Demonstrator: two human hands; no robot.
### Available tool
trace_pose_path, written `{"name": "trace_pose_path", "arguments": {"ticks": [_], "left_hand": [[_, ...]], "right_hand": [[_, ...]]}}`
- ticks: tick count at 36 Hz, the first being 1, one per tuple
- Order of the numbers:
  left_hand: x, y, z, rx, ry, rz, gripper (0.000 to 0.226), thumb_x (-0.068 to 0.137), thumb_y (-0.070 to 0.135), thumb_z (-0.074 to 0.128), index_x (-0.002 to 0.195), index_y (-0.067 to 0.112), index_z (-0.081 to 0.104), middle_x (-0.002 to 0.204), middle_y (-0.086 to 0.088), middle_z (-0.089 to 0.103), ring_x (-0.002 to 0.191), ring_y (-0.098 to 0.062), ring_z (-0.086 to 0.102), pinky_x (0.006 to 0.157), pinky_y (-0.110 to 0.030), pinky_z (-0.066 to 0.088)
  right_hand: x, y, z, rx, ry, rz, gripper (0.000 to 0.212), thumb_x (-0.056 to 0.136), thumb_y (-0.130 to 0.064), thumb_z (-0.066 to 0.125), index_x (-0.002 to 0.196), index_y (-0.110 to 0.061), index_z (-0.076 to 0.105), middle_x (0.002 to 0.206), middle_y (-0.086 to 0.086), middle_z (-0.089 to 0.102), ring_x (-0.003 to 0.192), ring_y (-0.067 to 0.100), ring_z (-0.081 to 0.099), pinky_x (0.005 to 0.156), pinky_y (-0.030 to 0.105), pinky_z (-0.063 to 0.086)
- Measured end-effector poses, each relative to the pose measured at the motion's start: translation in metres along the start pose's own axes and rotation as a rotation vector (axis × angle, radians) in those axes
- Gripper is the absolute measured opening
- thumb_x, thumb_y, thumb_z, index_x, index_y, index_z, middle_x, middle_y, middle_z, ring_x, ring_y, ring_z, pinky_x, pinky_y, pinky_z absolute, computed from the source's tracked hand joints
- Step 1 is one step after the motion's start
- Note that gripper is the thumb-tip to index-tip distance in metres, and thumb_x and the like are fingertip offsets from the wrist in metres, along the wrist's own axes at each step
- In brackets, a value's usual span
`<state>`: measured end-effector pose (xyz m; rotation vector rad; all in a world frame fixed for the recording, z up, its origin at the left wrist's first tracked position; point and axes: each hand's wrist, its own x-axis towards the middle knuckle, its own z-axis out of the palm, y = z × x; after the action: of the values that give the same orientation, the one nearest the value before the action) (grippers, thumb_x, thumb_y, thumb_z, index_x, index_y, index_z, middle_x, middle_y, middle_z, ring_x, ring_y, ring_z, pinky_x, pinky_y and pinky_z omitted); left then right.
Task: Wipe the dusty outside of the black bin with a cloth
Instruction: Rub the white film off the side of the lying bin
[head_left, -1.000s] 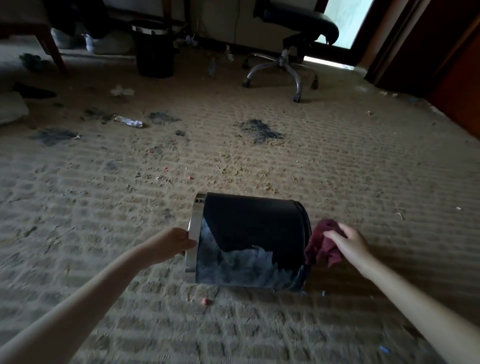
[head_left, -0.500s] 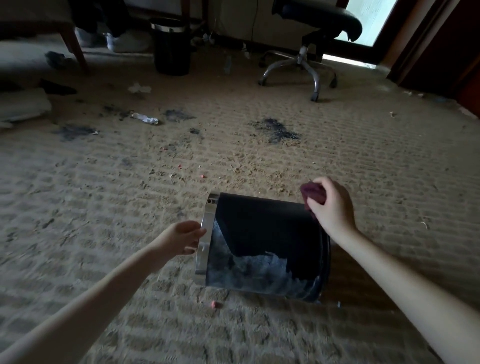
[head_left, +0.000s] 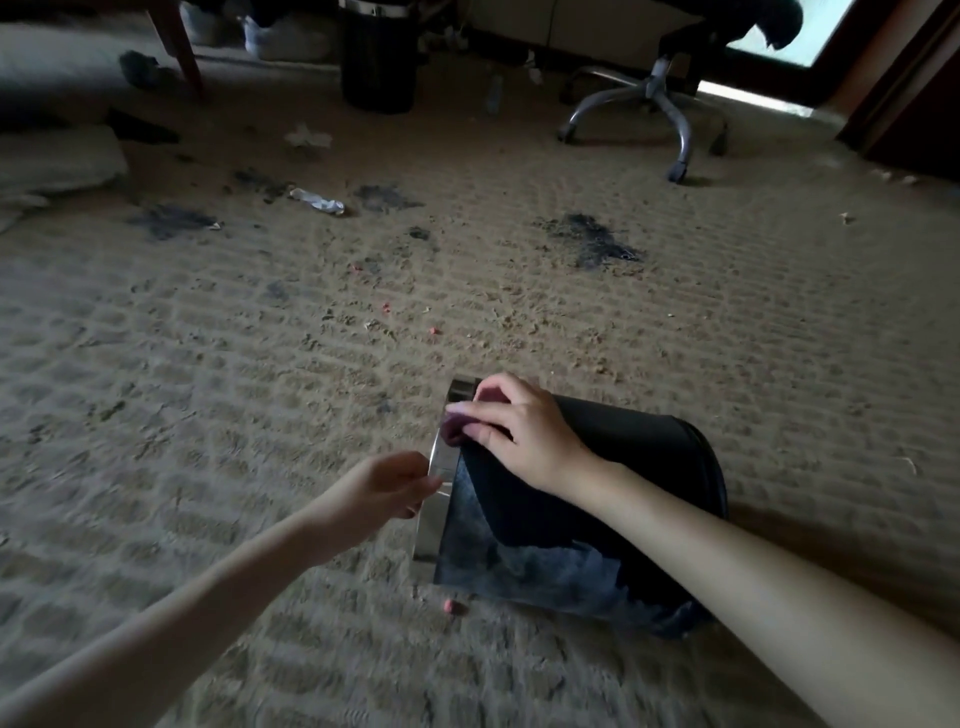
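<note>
The black bin (head_left: 639, 467) lies on its side on the carpet, its silver rim (head_left: 435, 514) facing left. Grey dust covers its lower near side (head_left: 540, 566); the upper part looks dark and clean. My right hand (head_left: 519, 431) presses a maroon cloth (head_left: 457, 428) onto the bin's top near the rim, with most of the cloth hidden under the fingers. My left hand (head_left: 379, 486) holds the silver rim at its left edge, fingers curled round it.
The beige carpet (head_left: 208, 364) is littered with dark stains (head_left: 592, 239), red crumbs and crumpled paper (head_left: 317, 200). A second black bin (head_left: 379, 62) stands at the back. An office chair (head_left: 670, 98) stands back right, a wooden furniture leg (head_left: 179, 47) back left.
My right hand has swept the cloth from the bin's base end on the right, over its top, to the rim end on the left. My left hand stays at the rim.
</note>
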<state>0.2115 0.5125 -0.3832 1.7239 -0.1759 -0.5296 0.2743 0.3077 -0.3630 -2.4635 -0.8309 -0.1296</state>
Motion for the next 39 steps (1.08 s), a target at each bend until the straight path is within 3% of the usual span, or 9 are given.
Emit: {"name": "trace_pose_path", "arguments": {"ticks": [6, 10, 13, 16, 21, 24, 30, 36, 39], "left_hand": [[-0.001, 0.002, -0.001, 0.063, 0.016, 0.052, 0.048, 0.079, 0.047, 0.065, 0.085, -0.001, 0.057, 0.076, -0.009, 0.056, 0.073, -0.019, 0.053, 0.076, -0.040, 0.049], [-0.006, 0.001, -0.003, 0.133, -0.009, 0.014, 0.043, 0.069, 0.061, 0.062, 0.070, 0.018, 0.055, 0.066, 0.007, 0.050, 0.065, -0.013, 0.047, 0.067, -0.032, 0.044], [-0.006, -0.001, -0.006, 0.130, -0.011, -0.023, 0.047, 0.063, 0.070, 0.062, 0.067, 0.023, 0.056, 0.065, 0.008, 0.052, 0.066, -0.014, 0.049, 0.070, -0.035, 0.047], [0.001, 0.006, -0.003, 0.091, 0.017, -0.013, 0.061, 0.068, 0.069, 0.058, 0.080, 0.009, 0.059, 0.071, 0.001, 0.057, 0.070, -0.020, 0.054, 0.076, -0.043, 0.052], [0.005, 0.010, -0.001, 0.108, 0.072, -0.040, 0.029, 0.082, 0.039, 0.056, 0.085, 0.011, 0.061, 0.072, 0.001, 0.061, 0.072, -0.016, 0.057, 0.079, -0.036, 0.051], [0.000, 0.000, -0.011, 0.150, 0.108, -0.081, 0.020, 0.086, 0.028, 0.058, 0.088, 0.008, 0.062, 0.074, -0.009, 0.061, 0.072, -0.019, 0.056, 0.078, -0.040, 0.051], [0.002, -0.006, -0.020, 0.118, 0.228, -0.124, 0.013, 0.088, 0.009, 0.058, 0.076, 0.003, 0.059, 0.062, 0.002, 0.054, 0.072, -0.024, 0.052, 0.080, -0.048, 0.049], [0.012, 0.022, 0.022, 0.097, 0.206, -0.079, 0.019, 0.091, 0.007, 0.053, 0.073, 0.004, 0.055, 0.057, 0.008, 0.055, 0.070, -0.020, 0.052, 0.085, -0.051, 0.048], [0.009, 0.023, 0.023, 0.095, 0.204, -0.066, 0.017, 0.092, 0.009, 0.051, 0.079, 0.000, 0.057, 0.069, -0.007, 0.058, 0.073, -0.027, 0.055, 0.086, -0.049, 0.048]], "right_hand": [[0.047, 0.018, -0.011, -0.105, -0.181, 0.360, 0.034, 0.096, -0.035, 0.049, 0.126, -0.023, 0.060, 0.117, 0.006, 0.049, 0.113, 0.026, 0.046, 0.093, 0.037, 0.040], [0.055, 0.043, -0.021, -0.175, -0.283, 0.522, 0.030, 0.097, -0.032, 0.044, 0.116, -0.022, 0.066, 0.114, 0.007, 0.050, 0.105, 0.030, 0.053, 0.092, 0.037, 0.044], [0.041, 0.046, -0.036, -0.033, -0.094, 0.575, 0.031, 0.099, -0.027, 0.042, 0.121, -0.016, 0.062, 0.115, 0.011, 0.053, 0.102, 0.029, 0.056, 0.090, 0.035, 0.044], [0.012, 0.044, -0.068, 0.095, 0.152, 0.583, 0.032, 0.099, -0.022, 0.044, 0.124, -0.008, 0.059, 0.120, 0.010, 0.058, 0.109, 0.023, 0.055, 0.083, 0.022, 0.038], [-0.061, 0.059, -0.121, 0.365, 0.302, 0.751, 0.030, 0.099, -0.025, 0.046, 0.125, -0.015, 0.056, 0.118, 0.000, 0.060, 0.101, 0.011, 0.057, 0.080, 0.021, 0.044], [-0.099, 0.064, -0.134, 0.501, 0.269, 0.842, 0.028, 0.098, -0.025, 0.046, 0.125, -0.020, 0.054, 0.115, -0.004, 0.059, 0.099, 0.009, 0.057, 0.077, 0.020, 0.046], [-0.136, 0.057, -0.113, 0.549, 0.009, 0.975, 0.022, 0.099, -0.027, 0.040, 0.118, -0.027, 0.052, 0.107, -0.006, 0.059, 0.094, 0.013, 0.060, 0.080, 0.030, 0.050], [-0.163, 0.058, -0.114, 0.640, 0.111, 0.975, 0.028, 0.100, -0.029, 0.039, 0.122, -0.018, 0.053, 0.122, 0.002, 0.056, 0.110, 0.018, 0.056, 0.088, 0.028, 0.044], [-0.151, 0.060, -0.115, 0.615, 0.138, 0.968, 0.029, 0.101, -0.029, 0.037, 0.126, -0.017, 0.048, 0.126, 0.002, 0.052, 0.115, 0.018, 0.051, 0.097, 0.031, 0.042]]}}
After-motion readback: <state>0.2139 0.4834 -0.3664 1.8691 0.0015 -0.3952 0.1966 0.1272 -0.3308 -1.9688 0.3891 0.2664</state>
